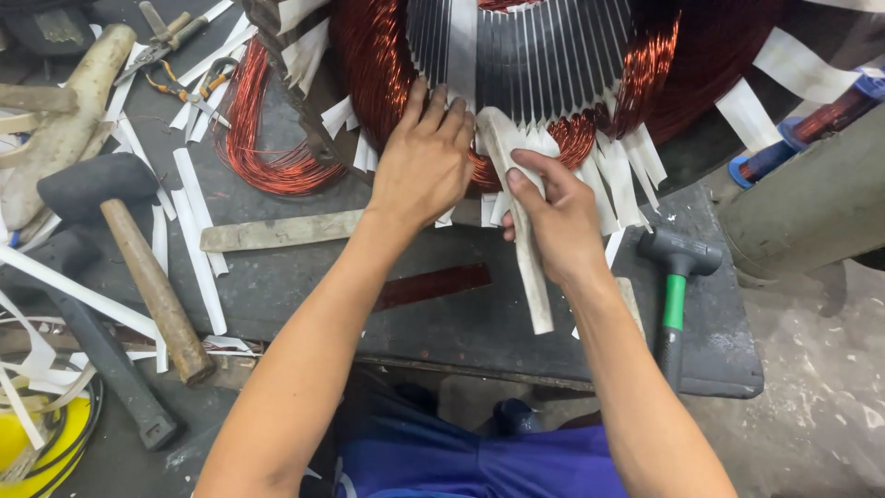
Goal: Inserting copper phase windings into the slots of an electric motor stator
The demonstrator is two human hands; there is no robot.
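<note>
A large motor stator (535, 55) with slotted steel core and copper windings (369, 65) lies on a dark workbench (461, 323). White insulation paper strips stick out of its slots. My left hand (424, 157) presses flat on the copper coil at the stator's lower edge. My right hand (553, 217) grips a pale wooden stick (525, 249), whose upper end pushes against the winding by the slots. The stick's lower end points toward me.
A wooden-handled mallet (138, 258) and a loose copper wire coil (263, 138) lie left. A green-handled black hammer (676, 286) rests right. Pliers (166, 41), paper strips (198, 249), a flat wooden bar (277, 231) and a grey cylinder (811, 207) are around.
</note>
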